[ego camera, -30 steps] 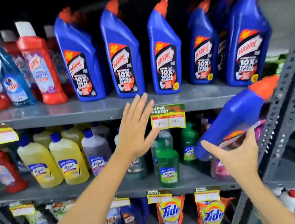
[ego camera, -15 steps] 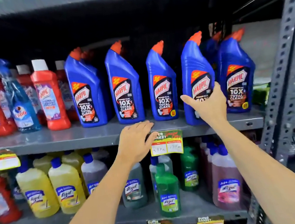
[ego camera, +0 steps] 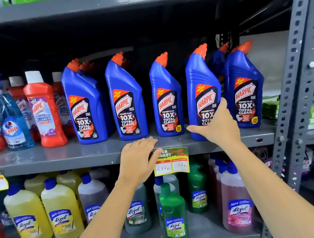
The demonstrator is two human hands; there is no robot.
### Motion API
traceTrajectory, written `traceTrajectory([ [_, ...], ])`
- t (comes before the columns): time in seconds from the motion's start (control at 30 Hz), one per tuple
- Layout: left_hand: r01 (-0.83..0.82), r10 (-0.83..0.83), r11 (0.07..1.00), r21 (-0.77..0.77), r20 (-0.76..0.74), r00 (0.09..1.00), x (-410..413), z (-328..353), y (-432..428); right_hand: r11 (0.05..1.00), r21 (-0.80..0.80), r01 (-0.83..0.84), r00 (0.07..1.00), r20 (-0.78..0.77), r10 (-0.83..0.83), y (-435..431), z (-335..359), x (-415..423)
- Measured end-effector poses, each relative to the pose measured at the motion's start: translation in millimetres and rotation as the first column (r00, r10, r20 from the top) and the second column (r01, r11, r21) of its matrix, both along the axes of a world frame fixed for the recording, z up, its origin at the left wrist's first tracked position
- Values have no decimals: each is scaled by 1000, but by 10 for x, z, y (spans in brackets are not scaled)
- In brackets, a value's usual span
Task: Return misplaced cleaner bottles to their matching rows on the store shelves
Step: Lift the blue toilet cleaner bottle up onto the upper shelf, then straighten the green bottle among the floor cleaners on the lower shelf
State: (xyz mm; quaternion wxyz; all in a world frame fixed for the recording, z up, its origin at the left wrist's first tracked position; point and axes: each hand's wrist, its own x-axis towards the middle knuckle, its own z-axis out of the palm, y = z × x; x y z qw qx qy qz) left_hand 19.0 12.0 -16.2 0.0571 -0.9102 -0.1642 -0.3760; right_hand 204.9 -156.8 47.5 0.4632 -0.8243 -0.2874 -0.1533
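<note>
Head view shows the blue Harpic bottle [ego camera: 202, 94] upright on the grey shelf [ego camera: 58, 155], long axis vertical, its orange spout [ego camera: 201, 51] leaning right and its label facing out. It stands at the shelf's front edge, forward of the row, with a gap to the Harpic on its left and the end bottle [ego camera: 245, 89] close on its right. The right hand [ego camera: 218, 125] wraps the bottle's lower front, thumb spread left; the left hand [ego camera: 139, 158] lies flat over the shelf lip, beside the price tag [ego camera: 172, 162].
</note>
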Motion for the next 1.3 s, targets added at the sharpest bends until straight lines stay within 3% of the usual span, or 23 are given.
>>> traceTrajectory([
  [0.37, 0, -1, 1000, 17, 43, 999, -19, 11, -51, 988, -29, 155, 987, 39, -154, 125, -80, 299],
  [1.3, -30, 29, 999, 14, 55, 998, 9, -15, -50, 977, -70, 199, 968, 168, -185, 218, -202, 327],
])
